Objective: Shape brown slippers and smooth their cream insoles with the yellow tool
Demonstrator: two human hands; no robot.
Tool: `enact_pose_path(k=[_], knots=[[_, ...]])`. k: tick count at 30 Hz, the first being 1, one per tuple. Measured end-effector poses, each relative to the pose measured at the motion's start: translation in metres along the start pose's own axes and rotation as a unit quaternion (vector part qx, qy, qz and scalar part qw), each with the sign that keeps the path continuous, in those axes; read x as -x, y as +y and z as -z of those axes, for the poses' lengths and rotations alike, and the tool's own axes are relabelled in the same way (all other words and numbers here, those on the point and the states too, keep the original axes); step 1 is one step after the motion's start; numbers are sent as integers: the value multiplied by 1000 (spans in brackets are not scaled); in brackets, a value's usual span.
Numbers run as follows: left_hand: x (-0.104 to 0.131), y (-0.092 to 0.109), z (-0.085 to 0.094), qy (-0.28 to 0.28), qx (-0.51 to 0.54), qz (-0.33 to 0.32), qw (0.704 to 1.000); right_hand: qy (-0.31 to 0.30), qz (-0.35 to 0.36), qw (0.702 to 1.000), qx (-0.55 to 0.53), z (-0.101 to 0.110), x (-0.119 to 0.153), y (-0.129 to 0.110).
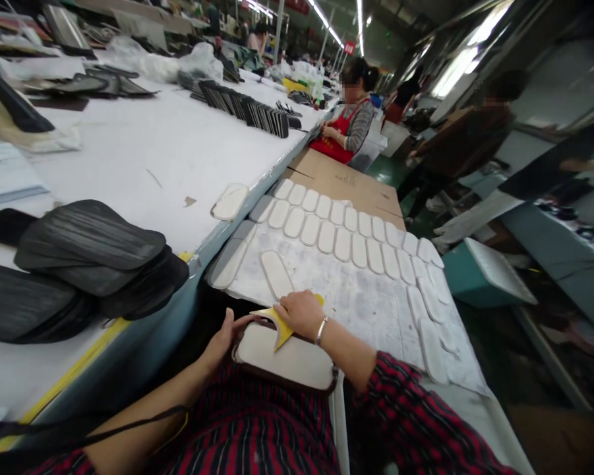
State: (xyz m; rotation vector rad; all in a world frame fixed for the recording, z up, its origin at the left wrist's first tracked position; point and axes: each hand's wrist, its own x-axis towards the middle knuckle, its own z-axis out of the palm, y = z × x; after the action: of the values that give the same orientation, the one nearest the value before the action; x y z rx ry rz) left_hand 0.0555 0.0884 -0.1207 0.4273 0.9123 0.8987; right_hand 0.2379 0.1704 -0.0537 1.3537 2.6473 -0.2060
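My right hand (304, 313) is closed on a flat yellow scraper-like piece (284, 333) with pointed corners and a curved notch. One corner of it reaches over a pale oval panel (287, 356), which lies in a dark-edged piece (277, 377) at my lap. At the left end of that dark-edged piece, my left hand (222, 340) holds its rim. Its thumb points up, and its fingers are partly hidden behind the edge. Just beyond my hands, a loose pale oval panel (277, 274) lies tilted on the whitish work surface (346, 297).
Rows of pale oval panels (326, 237) lie along the far and right sides. A cardboard sheet (351, 181) is behind them. On the left, a white table (113, 152) bears stacked dark pieces (93, 247). A co-worker in a red apron (343, 128) sits farther off.
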Motion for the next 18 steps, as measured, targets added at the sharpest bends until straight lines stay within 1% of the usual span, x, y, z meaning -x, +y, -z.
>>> enact_pose_path(k=[3,5,7,11,13,14,16,18], knots=[[1,9,-5,-2,80,17,997,-17,110,994,1,4,-29,-5],[4,14,-7,19,100,16,995,-22,184,983,-3,5,-46,-6],[9,16,-9,53,88,12,995,-18,240,971,-10,4,-58,-7],[17,13,-13,153,-9,10,988,-13,303,953,-20,3,-72,-10],[19,10,-13,198,-91,-4,976,-20,322,946,-21,3,-73,-10],[20,8,-13,211,-133,-15,968,-24,331,943,-22,3,-74,-10],[21,6,-14,206,-200,-37,957,-29,344,938,-25,3,-73,-9],[22,4,-14,179,-235,-49,954,-37,352,935,-29,2,-71,-6]])
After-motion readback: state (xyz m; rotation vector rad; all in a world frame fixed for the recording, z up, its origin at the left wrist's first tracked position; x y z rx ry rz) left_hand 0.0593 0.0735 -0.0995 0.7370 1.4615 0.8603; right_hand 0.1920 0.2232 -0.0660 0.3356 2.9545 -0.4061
